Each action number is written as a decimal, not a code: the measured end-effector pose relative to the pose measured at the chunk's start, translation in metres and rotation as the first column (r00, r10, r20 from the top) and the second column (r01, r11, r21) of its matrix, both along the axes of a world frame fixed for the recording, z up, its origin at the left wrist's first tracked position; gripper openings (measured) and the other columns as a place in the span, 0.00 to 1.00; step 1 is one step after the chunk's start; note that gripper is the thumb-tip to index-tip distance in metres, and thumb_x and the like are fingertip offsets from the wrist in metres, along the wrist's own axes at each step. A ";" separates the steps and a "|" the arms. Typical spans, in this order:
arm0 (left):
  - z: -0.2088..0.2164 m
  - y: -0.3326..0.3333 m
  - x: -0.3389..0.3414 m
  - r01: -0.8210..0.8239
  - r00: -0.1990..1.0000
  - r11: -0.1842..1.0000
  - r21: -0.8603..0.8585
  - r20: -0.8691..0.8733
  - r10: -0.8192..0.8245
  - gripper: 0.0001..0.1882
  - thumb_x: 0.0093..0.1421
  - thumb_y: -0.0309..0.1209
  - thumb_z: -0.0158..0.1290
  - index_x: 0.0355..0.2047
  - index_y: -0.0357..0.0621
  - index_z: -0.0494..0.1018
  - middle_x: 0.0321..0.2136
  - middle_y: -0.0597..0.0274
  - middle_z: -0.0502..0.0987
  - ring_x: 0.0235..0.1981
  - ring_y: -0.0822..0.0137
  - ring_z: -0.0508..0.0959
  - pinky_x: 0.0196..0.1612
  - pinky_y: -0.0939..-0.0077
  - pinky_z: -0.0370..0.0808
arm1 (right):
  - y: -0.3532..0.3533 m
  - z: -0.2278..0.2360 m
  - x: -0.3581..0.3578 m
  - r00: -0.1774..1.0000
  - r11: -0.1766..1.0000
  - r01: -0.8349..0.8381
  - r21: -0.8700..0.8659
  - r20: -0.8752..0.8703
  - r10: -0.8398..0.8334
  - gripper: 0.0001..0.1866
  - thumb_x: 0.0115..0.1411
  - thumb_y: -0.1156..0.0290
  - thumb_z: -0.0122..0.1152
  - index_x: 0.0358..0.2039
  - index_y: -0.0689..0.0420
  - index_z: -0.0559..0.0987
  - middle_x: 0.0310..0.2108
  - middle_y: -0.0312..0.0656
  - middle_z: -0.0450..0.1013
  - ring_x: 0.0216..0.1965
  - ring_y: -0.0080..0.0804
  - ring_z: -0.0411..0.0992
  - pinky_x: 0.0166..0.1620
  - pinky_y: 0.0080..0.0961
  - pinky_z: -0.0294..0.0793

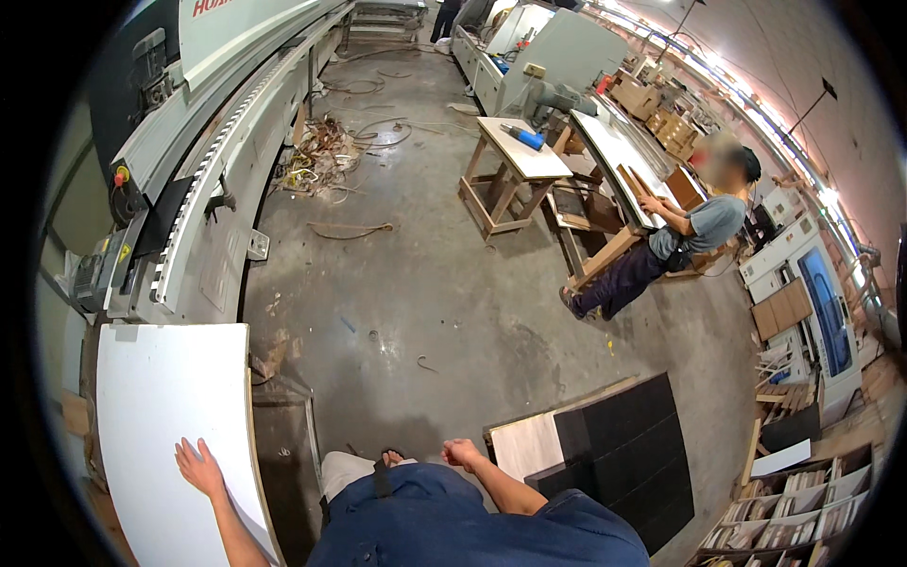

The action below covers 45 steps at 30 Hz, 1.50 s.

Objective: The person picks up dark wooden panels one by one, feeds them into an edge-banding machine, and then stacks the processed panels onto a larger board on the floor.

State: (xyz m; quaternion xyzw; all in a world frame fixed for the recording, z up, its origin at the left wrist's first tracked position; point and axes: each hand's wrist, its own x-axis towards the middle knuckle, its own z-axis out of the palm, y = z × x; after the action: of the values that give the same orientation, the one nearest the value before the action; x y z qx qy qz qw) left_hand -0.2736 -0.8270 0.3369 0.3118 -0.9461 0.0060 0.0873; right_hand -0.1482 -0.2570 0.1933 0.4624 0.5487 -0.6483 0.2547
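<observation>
My left hand (199, 467) lies flat on a large white board (170, 387) at the lower left, fingers spread and holding nothing. The board rests on a low metal frame (309, 425), partly hidden beneath it. My right hand (461, 454) hangs in the air in front of my body, its fingers curled in, and nothing shows in it. Close to its right is a low stack of panels (624, 444), mostly black on top, with a pale wood-grain panel (525, 446) at the left end.
A long machine (222, 189) runs along the left. Strip scraps (326, 156) litter the floor beside it. A small wooden table (522, 151) bears a blue tool (525, 138). At the right, a person (704, 227) handles brown boards at a workbench (614, 165). Racks of offcuts (794, 506) stand lower right.
</observation>
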 end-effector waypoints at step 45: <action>0.048 -0.081 -0.290 0.594 0.659 -0.166 0.787 -0.357 0.662 0.12 0.56 0.31 0.56 0.35 0.37 0.69 0.32 0.57 0.76 0.28 0.66 0.79 0.27 0.78 0.79 | -0.170 0.108 -0.247 0.811 0.875 -0.472 0.109 -0.336 0.479 0.10 0.63 0.68 0.52 0.37 0.63 0.73 0.26 0.41 0.74 0.26 0.28 0.72 0.29 0.23 0.71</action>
State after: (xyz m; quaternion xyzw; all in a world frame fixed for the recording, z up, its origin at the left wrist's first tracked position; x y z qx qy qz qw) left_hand -0.5635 -0.9083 0.3845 0.2566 -0.4288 -0.8440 0.1948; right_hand -0.3957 -0.4275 0.3015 0.1893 0.6898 -0.6305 0.3014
